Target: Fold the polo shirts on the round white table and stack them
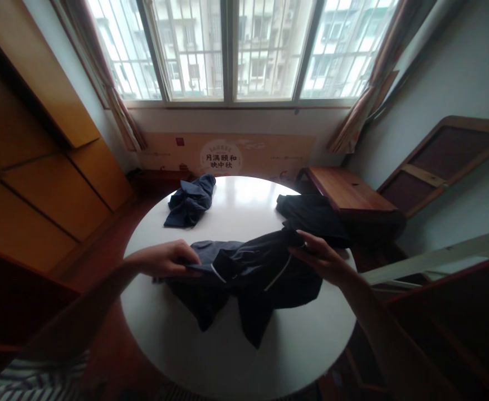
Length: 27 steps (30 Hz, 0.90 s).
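Observation:
Both my hands grip a dark garment with white piping point(248, 267), spread between them just above the white round table point(236, 362). My left hand point(165, 259) is closed on its left edge, thumb on top. On the other side, my right hand point(317, 256) pinches the upper right part of the cloth. Loose folds and two pointed flaps hang down toward the tabletop. The exact kind of garment is hard to make out. Behind it on the right lies a folded black garment point(311, 214), and a crumpled navy garment point(191, 201) lies at the far left.
A brown wooden table point(348, 189) stands beyond the table at right, near a wooden chair back or frame point(440, 167) against the wall. Yellow-orange cabinets point(39, 195) line the left side. Barred windows and a printed banner point(265, 153) are at the far end.

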### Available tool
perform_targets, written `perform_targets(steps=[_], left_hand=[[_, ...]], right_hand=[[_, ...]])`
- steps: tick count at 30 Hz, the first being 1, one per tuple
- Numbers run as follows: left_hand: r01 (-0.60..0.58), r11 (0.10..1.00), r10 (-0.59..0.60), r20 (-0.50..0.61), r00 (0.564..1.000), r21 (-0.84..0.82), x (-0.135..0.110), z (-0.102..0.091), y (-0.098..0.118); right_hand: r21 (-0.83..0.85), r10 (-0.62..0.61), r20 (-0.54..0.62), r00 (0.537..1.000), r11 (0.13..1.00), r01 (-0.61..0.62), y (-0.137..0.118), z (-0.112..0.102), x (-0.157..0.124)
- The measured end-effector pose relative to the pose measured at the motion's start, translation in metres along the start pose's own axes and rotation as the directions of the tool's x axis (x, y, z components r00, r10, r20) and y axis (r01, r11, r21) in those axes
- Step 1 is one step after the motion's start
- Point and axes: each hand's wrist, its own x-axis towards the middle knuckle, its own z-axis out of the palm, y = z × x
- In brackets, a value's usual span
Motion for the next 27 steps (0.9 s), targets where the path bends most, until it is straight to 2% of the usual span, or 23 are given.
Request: perform_targets(steps=[1,2,3,5,7,8,9,10,11,12,13,14,15,16,17,18,20,22,24,27], left_hand=[[-0.010,1.000,0.011,-0.089,0.996,0.011,0.000,-0.012,0.003],[-0.018,0.999,0.028,-0.246,0.969,0.045,0.005,-0.027,0.004],[-0.011,0.995,0.052,-0.428,0.902,0.097,0.014,-0.042,0.003],[0.062,0.973,0.120,-0.713,0.691,0.224,0.043,-0.075,-0.002],[0.246,0.917,0.142,-0.833,0.534,0.314,0.076,-0.102,-0.008],[0.352,0.874,0.153,-0.877,0.456,0.336,0.090,-0.109,-0.011],[0.427,0.834,0.161,-0.894,0.419,0.350,0.102,-0.111,-0.013],[0.458,0.809,0.171,-0.892,0.418,0.370,0.109,-0.106,-0.015],[0.443,0.803,0.178,-0.870,0.461,0.399,0.112,-0.095,-0.016],[0.385,0.816,0.176,-0.820,0.544,0.430,0.111,-0.078,-0.017],[0.303,0.840,0.171,-0.748,0.641,0.451,0.106,-0.056,-0.018],[0.232,0.861,0.162,-0.677,0.718,0.452,0.098,-0.031,-0.019],[0.188,0.879,0.133,-0.605,0.785,0.437,0.086,-0.005,-0.021],[0.154,0.894,0.100,-0.521,0.848,0.422,0.072,0.020,-0.022],[0.121,0.908,0.084,-0.457,0.885,0.402,0.057,0.043,-0.024],[0.086,0.913,0.082,-0.388,0.918,0.399,0.042,0.063,-0.026],[0.064,0.918,0.059,-0.293,0.954,0.391,0.013,0.092,-0.028],[0.079,0.922,0.031,-0.274,0.961,0.380,-0.009,0.110,-0.030],[0.100,0.928,0.015,-0.302,0.953,0.360,-0.022,0.119,-0.033],[0.076,0.939,0.046,-0.342,0.939,0.336,-0.030,0.122,-0.039]], right_hand=[[-0.068,-0.056,-0.035,0.998,0.996,0.053,-0.007,-0.007,0.013],[-0.142,-0.120,-0.081,0.989,0.984,0.108,-0.014,-0.013,0.033],[-0.228,-0.167,-0.141,0.976,0.965,0.132,-0.022,-0.019,0.057],[-0.463,-0.283,-0.243,0.928,0.874,0.145,-0.036,-0.026,0.116],[-0.677,-0.355,-0.300,0.885,0.733,0.065,-0.046,-0.025,0.170],[-0.752,-0.359,-0.301,0.883,0.659,0.012,-0.048,-0.020,0.189],[-0.806,-0.352,-0.286,0.891,0.592,-0.025,-0.049,-0.013,0.201],[-0.843,-0.333,-0.247,0.910,0.536,-0.033,-0.047,-0.003,0.204],[-0.867,-0.302,-0.185,0.935,0.498,-0.011,-0.043,0.009,0.198],[-0.878,-0.266,-0.103,0.959,0.478,0.038,-0.038,0.022,0.185],[-0.873,-0.216,0.007,0.976,0.474,0.111,-0.031,0.035,0.164],[-0.855,-0.152,0.111,0.982,0.489,0.172,-0.023,0.047,0.139],[-0.830,-0.093,0.211,0.973,0.508,0.229,-0.015,0.058,0.111],[-0.791,-0.030,0.338,0.941,0.532,0.301,-0.008,0.067,0.081],[-0.734,0.018,0.462,0.887,0.569,0.371,-0.001,0.074,0.051],[-0.684,0.045,0.534,0.844,0.610,0.400,0.005,0.079,0.023],[-0.635,0.056,0.574,0.817,0.661,0.401,0.012,0.082,-0.024],[-0.649,0.056,0.520,0.853,0.675,0.352,0.017,0.082,-0.057],[-0.656,0.048,0.456,0.888,0.693,0.299,0.021,0.081,-0.077],[-0.624,-0.017,0.367,0.930,0.736,0.260,0.035,0.082,-0.090]])
